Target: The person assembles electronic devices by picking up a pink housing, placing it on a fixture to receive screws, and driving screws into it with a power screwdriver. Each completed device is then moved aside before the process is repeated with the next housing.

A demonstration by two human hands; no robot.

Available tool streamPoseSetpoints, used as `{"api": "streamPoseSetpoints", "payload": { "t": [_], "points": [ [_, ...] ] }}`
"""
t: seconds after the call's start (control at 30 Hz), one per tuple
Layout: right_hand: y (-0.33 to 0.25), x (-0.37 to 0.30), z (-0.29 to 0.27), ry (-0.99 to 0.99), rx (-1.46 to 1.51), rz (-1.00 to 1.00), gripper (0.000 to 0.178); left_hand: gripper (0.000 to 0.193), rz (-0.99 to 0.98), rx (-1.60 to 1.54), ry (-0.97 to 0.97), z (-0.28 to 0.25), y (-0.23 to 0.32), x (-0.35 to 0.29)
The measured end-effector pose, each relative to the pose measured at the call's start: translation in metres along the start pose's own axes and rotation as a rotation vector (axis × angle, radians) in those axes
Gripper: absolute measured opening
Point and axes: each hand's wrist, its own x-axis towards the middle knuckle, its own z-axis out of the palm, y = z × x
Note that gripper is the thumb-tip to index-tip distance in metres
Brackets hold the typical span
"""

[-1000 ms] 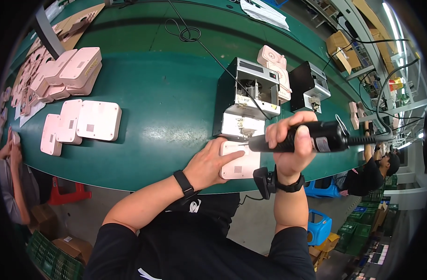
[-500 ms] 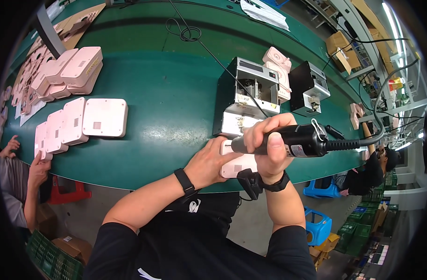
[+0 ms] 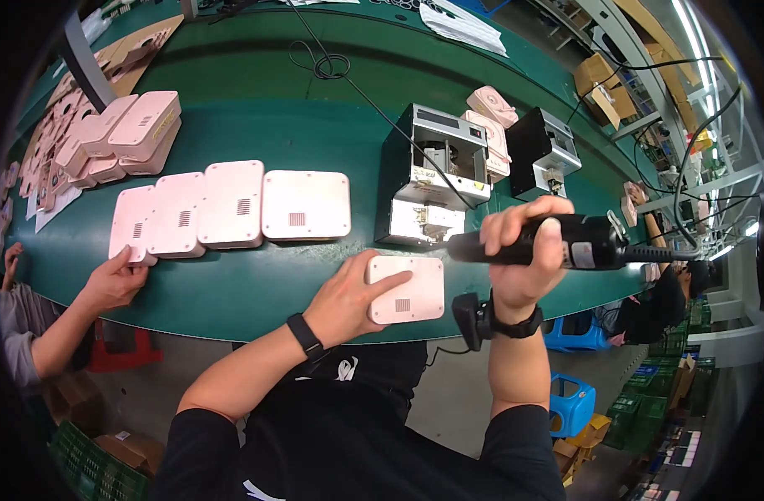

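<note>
My left hand [image 3: 342, 299] grips the left side of a pale pink square plastic housing [image 3: 421, 307], its index finger stretched over the top. The housing lies flat near the table's front edge, vent slots and corner screw holes facing up. My right hand [image 3: 524, 250] is closed around a black electric screwdriver [image 3: 578, 242], held sideways above and right of the housing, its front end apart from it. Just behind stands a silver and black screw feeder [image 3: 432, 188]. A row of matching pink housings [image 3: 307, 200] lies left of it.
A co-worker's hand [image 3: 115, 280] touches the leftmost housing of the row. More pink housings [image 3: 144, 125] are stacked at the back left. A second black feeder [image 3: 544, 154] stands to the right, near further pink parts [image 3: 490, 138]. The screwdriver's cable [image 3: 686, 184] runs up on the right.
My right hand has lifted the screwdriver off the housing and moved right. My left index finger now lies over the housing. The row of housings has slid right, towards me, with the co-worker's hand following.
</note>
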Motion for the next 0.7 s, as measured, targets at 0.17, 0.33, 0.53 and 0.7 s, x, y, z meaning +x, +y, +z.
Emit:
{"api": "streamPoseSetpoints", "payload": {
  "t": [0.17,0.33,0.53,0.7],
  "points": [
    [0.004,0.022,0.001,0.041,-0.110,-0.012,0.019,0.077,-0.036,-0.021,-0.033,-0.013,0.000,-0.006],
    [0.000,0.012,-0.006,0.021,-0.123,0.100,0.022,0.078,-0.036,-0.018,-0.025,-0.008,-0.003,-0.002],
    [-0.025,-0.042,-0.029,0.003,-0.071,0.144,0.028,0.079,-0.026,0.003,-0.006,-0.007,-0.004,0.000],
    [-0.033,-0.060,-0.032,-0.019,-0.108,0.138,0.032,0.079,-0.032,-0.003,-0.027,-0.006,-0.003,-0.001]
  ]
}}
